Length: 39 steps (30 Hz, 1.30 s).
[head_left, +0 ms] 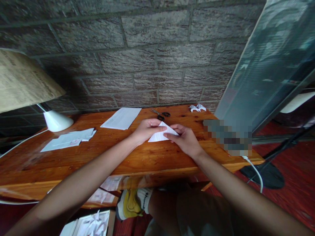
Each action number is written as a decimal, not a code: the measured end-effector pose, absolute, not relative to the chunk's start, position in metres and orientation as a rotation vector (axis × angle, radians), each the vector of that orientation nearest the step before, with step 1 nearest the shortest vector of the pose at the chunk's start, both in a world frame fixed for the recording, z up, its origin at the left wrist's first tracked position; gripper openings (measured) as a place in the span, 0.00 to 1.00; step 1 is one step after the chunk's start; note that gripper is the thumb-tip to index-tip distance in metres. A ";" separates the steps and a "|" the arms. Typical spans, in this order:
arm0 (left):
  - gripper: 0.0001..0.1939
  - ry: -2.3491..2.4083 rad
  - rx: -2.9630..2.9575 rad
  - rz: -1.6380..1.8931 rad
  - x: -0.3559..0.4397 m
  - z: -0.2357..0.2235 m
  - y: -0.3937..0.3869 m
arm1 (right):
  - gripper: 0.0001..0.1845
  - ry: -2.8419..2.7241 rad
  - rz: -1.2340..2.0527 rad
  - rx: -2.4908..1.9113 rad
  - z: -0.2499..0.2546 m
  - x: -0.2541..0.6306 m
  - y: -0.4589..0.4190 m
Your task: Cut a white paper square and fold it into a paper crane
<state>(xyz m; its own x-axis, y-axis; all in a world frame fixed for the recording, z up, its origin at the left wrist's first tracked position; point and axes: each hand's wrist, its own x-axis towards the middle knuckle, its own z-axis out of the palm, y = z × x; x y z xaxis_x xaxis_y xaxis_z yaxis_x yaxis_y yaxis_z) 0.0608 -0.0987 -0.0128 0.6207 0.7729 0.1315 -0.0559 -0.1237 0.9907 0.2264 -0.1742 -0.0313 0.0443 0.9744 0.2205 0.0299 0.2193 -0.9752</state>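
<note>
A sheet of white paper (157,136), folded to a triangle, is held just above the wooden table in both hands. My left hand (147,129), with a ring on one finger, grips its left side, thumb on top. On the right side, my right hand (183,137) pinches the paper between thumb and fingers. Some fingertips are hidden behind the paper. Black-handled scissors (161,114) lie just beyond my hands. A stack of white paper (121,118) rests to the left of the scissors.
More paper pieces (70,139) lie at left, near a white-based lamp (58,120). Folded paper shapes (197,107) stand at the back right. A blurred-out object (227,137) with a white cable (256,172) sits at right. Below, a box (110,223) holds folded paper.
</note>
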 end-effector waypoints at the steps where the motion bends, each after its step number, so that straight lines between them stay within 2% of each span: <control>1: 0.15 0.612 1.535 0.791 0.061 -0.013 -0.099 | 0.17 -1.290 1.000 -1.081 -0.031 0.226 -0.175; 15: 0.13 0.595 1.523 0.786 0.063 -0.009 -0.100 | 0.18 -1.326 0.952 -1.126 -0.029 0.226 -0.176; 39: 0.18 0.733 1.256 0.804 0.062 -0.005 -0.099 | 0.20 -1.297 0.952 -1.088 -0.031 0.226 -0.174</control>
<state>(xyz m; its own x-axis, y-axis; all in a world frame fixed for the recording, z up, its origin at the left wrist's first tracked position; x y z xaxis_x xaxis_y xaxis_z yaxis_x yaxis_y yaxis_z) 0.0621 -0.0994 -0.0052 0.5321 0.8457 -0.0403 -0.1181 0.1212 0.9856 0.2264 -0.1739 -0.0305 0.0648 0.9666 0.2479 0.0526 0.2448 -0.9682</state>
